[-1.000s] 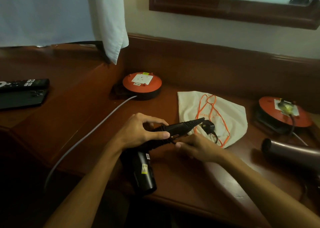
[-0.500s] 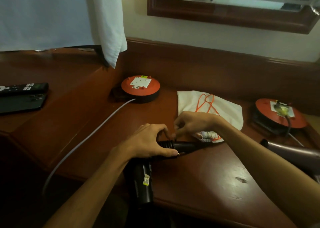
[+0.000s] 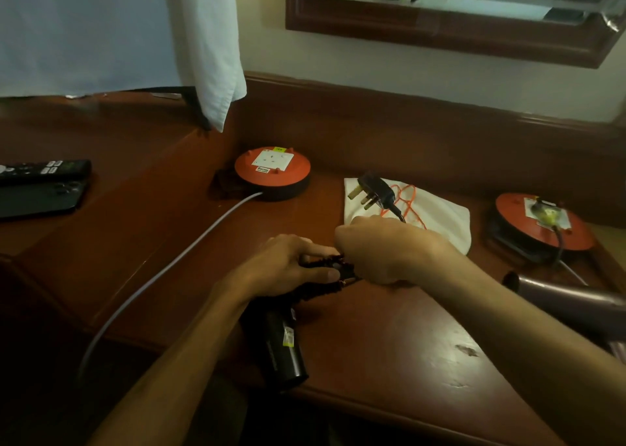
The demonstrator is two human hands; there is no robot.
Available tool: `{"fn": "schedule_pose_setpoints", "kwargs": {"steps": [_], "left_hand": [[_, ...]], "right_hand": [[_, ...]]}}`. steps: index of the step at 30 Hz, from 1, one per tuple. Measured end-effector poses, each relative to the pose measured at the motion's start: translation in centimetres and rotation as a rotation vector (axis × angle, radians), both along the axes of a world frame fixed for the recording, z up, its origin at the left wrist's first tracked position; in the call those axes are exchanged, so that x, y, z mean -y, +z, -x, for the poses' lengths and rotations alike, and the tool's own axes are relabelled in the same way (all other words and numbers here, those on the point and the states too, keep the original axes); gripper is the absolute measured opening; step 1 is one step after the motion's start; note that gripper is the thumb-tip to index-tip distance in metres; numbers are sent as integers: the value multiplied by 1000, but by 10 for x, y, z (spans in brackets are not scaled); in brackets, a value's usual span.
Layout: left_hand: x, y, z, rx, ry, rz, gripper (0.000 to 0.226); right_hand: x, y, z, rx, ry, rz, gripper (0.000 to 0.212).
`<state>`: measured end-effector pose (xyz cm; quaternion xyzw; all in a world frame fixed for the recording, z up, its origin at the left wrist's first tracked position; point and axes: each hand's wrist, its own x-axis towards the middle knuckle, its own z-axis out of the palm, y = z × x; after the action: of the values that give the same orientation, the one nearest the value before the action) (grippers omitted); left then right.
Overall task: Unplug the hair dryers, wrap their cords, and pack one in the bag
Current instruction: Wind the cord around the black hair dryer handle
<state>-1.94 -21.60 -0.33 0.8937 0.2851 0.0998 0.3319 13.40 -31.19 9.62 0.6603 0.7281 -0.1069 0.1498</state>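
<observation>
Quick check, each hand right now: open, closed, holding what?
Left hand: grips the black hair dryer at its handle.
Right hand: grips the dryer's cord, plug sticking up.

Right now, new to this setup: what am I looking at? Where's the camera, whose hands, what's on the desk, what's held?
There is no machine here: a person works with bare hands, and the one camera sits on their head, looking forward and down.

The left hand grips the black dryer by its handle. The right hand grips the cord, whose plug sticks up above it, unplugged.

On the wooden desk lie a white bag with orange drawstrings, an orange reel with an empty socket and a grey cable, and a second reel at the right with something plugged in. A second dryer lies near it. At the far left are a remote and a phone.
</observation>
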Motion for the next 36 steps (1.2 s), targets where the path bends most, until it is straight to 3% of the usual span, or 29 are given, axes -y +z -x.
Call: {"fn": "schedule_pose_setpoints", "kwargs": {"steps": [5,12,17,25,28,31,36], "left_hand": [[-4,-1,3,27,23,-54,34],[-6,-2,4,84,162,-41,35],[-2,-1,2,132,210,-74,28],[1,3,5,171,146,29,26],[5,7,1,158,114,24,36],[6,7,0,172,135,16,40],[7,7,9,278,130,116,33]], "right_hand": [[11,-18,-1,-32,-46,-140,13],[22,-45,-30,-561,-198,-247,16],[43,-97,-17,-744,-243,-556,19],[47,-118,-20,-476,-70,-763,33],[46,-128,-24,-496,-46,-801,28],[47,-136,-23,-725,-156,-773,20],[46,-118,-36,-993,-268,-344,27]]}}
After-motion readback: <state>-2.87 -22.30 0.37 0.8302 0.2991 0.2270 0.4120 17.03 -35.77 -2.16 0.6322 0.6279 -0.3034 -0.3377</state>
